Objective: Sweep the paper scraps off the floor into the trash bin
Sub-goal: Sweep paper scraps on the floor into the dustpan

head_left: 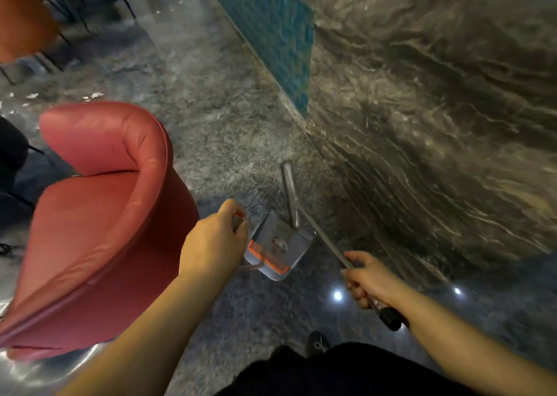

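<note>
My left hand (215, 238) grips the top of the handle of a grey dustpan (275, 246) with an orange comb edge, which hangs just above the marble floor. A few scraps lie inside the pan. My right hand (366, 278) grips the metal pole of a broom (316, 232). The broom's narrow grey head (290, 195) points away from me, just beyond the pan and close to the wall. White paper scraps (93, 95) lie scattered on the floor far off, behind the red armchair. No trash bin is in sight.
A red armchair (99, 214) stands close on my left. A dark marble wall (437, 124) with a teal panel (280, 39) runs along the right. An orange chair (24, 18) and dark chair legs stand at the far left. My shoe (318, 343) shows below.
</note>
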### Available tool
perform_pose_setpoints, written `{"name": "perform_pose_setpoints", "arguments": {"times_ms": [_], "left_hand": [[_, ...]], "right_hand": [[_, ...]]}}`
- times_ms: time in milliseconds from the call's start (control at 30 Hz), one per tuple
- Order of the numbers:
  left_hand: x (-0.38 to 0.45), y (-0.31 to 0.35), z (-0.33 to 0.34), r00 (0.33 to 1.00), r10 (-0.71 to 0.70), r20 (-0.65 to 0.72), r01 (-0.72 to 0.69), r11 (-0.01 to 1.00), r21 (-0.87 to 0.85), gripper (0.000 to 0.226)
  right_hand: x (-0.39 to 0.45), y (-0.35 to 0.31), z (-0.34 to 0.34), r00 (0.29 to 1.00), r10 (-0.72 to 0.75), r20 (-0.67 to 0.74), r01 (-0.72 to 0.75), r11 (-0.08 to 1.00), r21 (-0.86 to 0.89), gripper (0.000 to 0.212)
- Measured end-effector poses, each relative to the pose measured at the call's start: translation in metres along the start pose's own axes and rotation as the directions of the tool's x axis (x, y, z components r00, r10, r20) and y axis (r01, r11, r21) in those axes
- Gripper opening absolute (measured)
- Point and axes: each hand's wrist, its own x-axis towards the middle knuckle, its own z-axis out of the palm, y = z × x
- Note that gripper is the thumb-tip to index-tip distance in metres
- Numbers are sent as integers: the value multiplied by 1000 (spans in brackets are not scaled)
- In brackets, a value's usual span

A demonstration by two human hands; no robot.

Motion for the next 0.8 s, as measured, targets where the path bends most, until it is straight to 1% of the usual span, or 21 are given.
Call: {"name": "perform_pose_setpoints", "arguments": {"times_ms": [167, 267, 500, 667, 800], "left_hand": [[68, -2, -6, 993, -89, -83, 85, 995, -53, 13], [118, -11, -6, 986, -130, -107, 122, 989, -77, 14], [265, -41, -1, 979, -157, -132, 145, 985, -95, 14], [363, -58, -18, 973, -189, -135, 169, 975, -146, 15], [437, -66, -34, 956, -218, -198, 185, 968, -171, 13]], "right_hand": [[67, -86, 4, 999, -17, 49, 18, 999, -31, 43], [112, -132, 16, 996, -26, 88, 28, 999, -20, 43], [210, -244, 53, 993, -4, 122, 10, 998, -55, 44], [264, -318, 77, 990, 20, 139, -8, 996, -84, 41], [307, -369, 92, 979, 49, 197, -30, 995, -100, 35]]}}
